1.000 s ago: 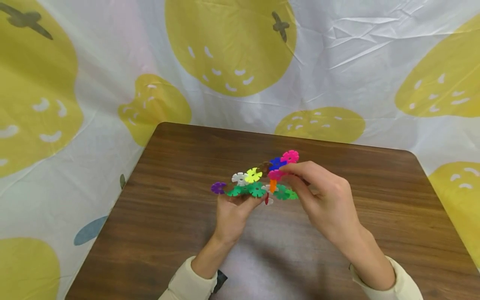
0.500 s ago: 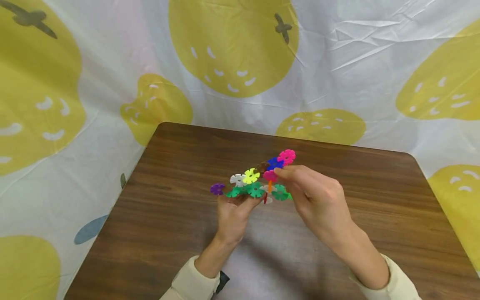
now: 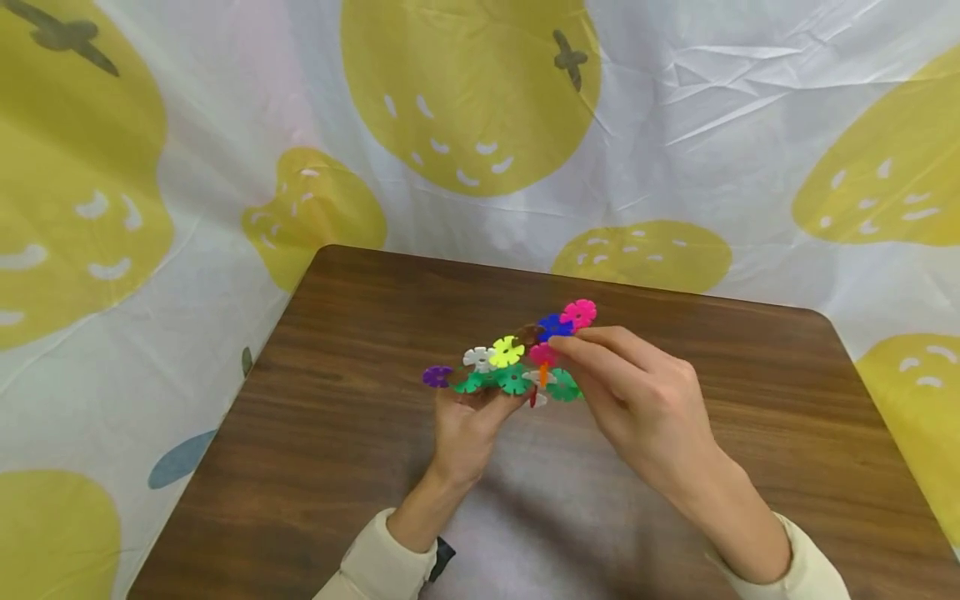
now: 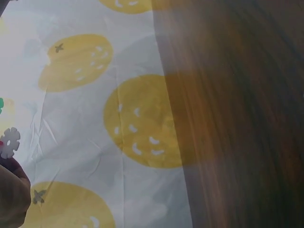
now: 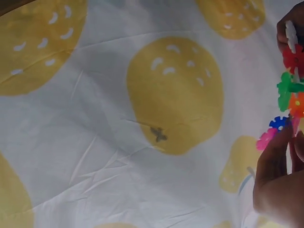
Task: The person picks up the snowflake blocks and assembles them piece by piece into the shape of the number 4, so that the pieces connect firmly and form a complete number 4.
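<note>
Barely shifted: right hand (image 3: 645, 404) pinches pink disc (image 3: 542, 353) at 3 o'clock, left hand (image 3: 467, 425) pinching the light, stiff, snap-apart disc cluster (image 3: 517, 360) underneath.

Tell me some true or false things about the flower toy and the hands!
1. Both hands hold the flower-piece toy above the table. True.
2. The left hand is flat on the table. False: it grips the toy's green end from below.
3. A purple piece sticks out at the toy's left end. True.
4. The right hand holds a spoon. False: its fingertips pinch the toy near a pink piece.
</note>
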`<state>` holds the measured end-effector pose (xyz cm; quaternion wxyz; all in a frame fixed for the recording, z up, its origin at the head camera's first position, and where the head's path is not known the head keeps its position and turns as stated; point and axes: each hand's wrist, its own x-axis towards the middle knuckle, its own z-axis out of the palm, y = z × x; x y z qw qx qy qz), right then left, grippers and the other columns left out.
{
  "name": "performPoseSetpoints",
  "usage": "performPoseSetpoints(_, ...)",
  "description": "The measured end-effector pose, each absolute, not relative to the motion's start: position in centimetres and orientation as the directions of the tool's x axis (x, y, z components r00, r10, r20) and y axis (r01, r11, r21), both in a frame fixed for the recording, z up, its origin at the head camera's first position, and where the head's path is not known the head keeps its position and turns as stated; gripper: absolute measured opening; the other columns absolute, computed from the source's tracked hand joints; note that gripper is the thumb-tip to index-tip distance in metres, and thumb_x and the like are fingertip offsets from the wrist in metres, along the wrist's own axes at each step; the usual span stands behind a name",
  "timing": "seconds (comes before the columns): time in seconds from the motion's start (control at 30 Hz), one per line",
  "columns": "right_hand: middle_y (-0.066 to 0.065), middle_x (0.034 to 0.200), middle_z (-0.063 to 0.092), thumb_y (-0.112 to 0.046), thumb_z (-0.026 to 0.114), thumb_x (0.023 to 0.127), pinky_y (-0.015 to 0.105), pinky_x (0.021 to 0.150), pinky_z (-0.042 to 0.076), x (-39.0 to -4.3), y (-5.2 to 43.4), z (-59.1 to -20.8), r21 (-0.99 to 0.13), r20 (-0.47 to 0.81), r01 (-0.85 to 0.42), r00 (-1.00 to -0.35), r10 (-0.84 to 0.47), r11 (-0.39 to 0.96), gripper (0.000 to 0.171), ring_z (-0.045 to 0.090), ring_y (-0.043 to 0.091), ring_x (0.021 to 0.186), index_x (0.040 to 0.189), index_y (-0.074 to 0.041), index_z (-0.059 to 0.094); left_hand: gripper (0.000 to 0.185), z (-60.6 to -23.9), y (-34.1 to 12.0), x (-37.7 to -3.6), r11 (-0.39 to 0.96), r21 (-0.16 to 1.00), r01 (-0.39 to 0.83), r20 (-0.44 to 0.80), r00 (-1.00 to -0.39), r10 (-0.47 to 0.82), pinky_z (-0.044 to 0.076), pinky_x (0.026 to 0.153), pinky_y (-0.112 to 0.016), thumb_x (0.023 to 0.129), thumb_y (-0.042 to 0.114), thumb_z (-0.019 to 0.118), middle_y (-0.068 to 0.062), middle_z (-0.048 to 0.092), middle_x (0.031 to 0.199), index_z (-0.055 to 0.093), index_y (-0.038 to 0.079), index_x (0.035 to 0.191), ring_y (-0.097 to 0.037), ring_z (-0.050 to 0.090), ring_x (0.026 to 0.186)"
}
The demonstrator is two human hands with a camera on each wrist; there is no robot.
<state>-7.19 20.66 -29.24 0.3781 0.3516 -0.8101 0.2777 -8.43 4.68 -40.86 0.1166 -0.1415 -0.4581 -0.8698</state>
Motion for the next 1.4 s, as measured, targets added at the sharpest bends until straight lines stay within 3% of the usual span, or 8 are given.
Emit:
performPoseSetpoints(0.1, 0.008, 0.097, 0.074, -0.013, 0.069, 0.098, 0.015, 0.073, 0.051, -7.1, 21.2, -29.0, -0.289, 0.817, -0.735, -0.523, -0.241, 0.613, 0.020, 0.064, 0.011, 0.080, 0.113, -0.004, 0.077, 0.044, -41.0, 4.7, -8.2, -0.541, 0.779, 0.318, 0.341, -0.938, -0.061, 0.059, 0.094, -0.029, 0.082, -0.010, 0.076, 0.004, 0.077, 0.111, 0.075, 0.020, 0.114, -0.012, 0.071, 0.106)
performPoseSetpoints(0.2, 0.008, 0.100, 0.073, -0.005, 0.071, 0.094, 0.012, 0.084, 0.048, -7.2, 21.8, -28.8, -0.472, 0.730, -0.649, -0.667, -0.148, 0.596, 0.027, 0.062, 0.005, 0.088, 0.121, -0.004, 0.073, 0.044, -41.2, 4.7, -7.9, -0.517, 0.796, 0.314, 0.337, -0.940, -0.053, 0.059, 0.093, -0.028, 0.081, -0.010, 0.076, 0.004, 0.077, 0.109, 0.074, 0.020, 0.113, -0.012, 0.071, 0.104)
performPoseSetpoints(0.33, 0.002, 0.097, 0.074, -0.002, 0.074, 0.092, 0.011, 0.084, 0.048, -7.3, 22.1, -28.9, -0.600, 0.588, -0.536, -0.799, -0.128, 0.593, 0.030, 0.064, 0.000, 0.090, 0.121, -0.007, 0.072, 0.047, -41.5, 4.8, -7.9, -0.512, 0.800, 0.311, 0.341, -0.939, -0.038, 0.059, 0.092, -0.027, 0.081, -0.013, 0.075, 0.005, 0.077, 0.110, 0.075, 0.021, 0.113, -0.011, 0.071, 0.104)
performPoseSetpoints(0.43, 0.002, 0.095, 0.075, -0.003, 0.075, 0.093, 0.011, 0.084, 0.049, -7.5, 21.9, -28.9, -0.620, 0.571, -0.523, -0.812, -0.122, 0.584, 0.023, 0.065, 0.000, 0.089, 0.116, -0.006, 0.074, 0.042, -41.7, 4.9, -7.9, -0.512, 0.802, 0.307, 0.340, -0.940, -0.030, 0.059, 0.089, -0.025, 0.081, -0.015, 0.073, 0.007, 0.077, 0.105, 0.075, 0.014, 0.110, -0.010, 0.073, 0.098)
performPoseSetpoints(0.57, 0.002, 0.094, 0.075, -0.003, 0.076, 0.092, 0.011, 0.086, 0.051, -7.6, 21.8, -29.2, -0.627, 0.565, -0.517, -0.817, -0.117, 0.583, 0.021, 0.066, -0.001, 0.089, 0.113, -0.005, 0.073, 0.023, -42.0, 5.0, -7.9, -0.491, 0.818, 0.301, 0.330, -0.944, -0.029, 0.060, 0.081, -0.024, 0.080, -0.017, 0.072, 0.009, 0.078, 0.094, 0.068, -0.016, 0.102, -0.007, 0.074, 0.086)
performPoseSetpoints(0.67, 0.003, 0.092, 0.074, -0.003, 0.076, 0.092, 0.011, 0.084, 0.050, -7.8, 21.9, -29.8, -0.626, 0.557, -0.507, -0.823, -0.115, 0.593, 0.022, 0.065, -0.001, 0.088, 0.113, -0.004, 0.072, 0.027, -42.3, 5.1, -7.9, -0.468, 0.845, 0.260, 0.277, -0.960, -0.033, 0.061, 0.078, -0.024, 0.080, -0.016, 0.073, 0.010, 0.078, 0.091, 0.062, -0.025, 0.103, -0.007, 0.074, 0.082)
performPoseSetpoints(1.1, 0.005, 0.096, 0.075, -0.011, 0.071, 0.097, 0.006, 0.077, 0.051, -11.3, 23.7, -34.6, -0.689, 0.360, -0.344, -0.926, -0.111, 0.638, 0.019, 0.068, 0.015, 0.087, 0.116, -0.010, 0.072, 0.009, -44.9, 5.8, -9.0, -0.428, 0.888, -0.169, -0.158, -0.986, 0.062, 0.056, 0.085, -0.027, 0.084, 0.002, 0.079, 0.007, 0.077, 0.081, 0.077, 0.009, 0.088, -0.008, 0.070, 0.081)
performPoseSetpoints(1.4, 0.010, 0.097, 0.074, -0.010, 0.066, 0.099, 0.032, 0.082, 0.053, -13.8, 24.6, -38.5, -0.692, 0.201, -0.213, -0.975, -0.099, 0.690, 0.020, 0.069, 0.023, 0.089, 0.118, -0.007, 0.071, 0.012, -47.2, 6.3, -10.2, -0.391, 0.858, -0.332, -0.309, -0.943, 0.122, 0.056, 0.075, -0.023, 0.087, 0.004, 0.077, 0.005, 0.073, 0.079, 0.074, -0.005, 0.095, -0.007, 0.067, 0.077)
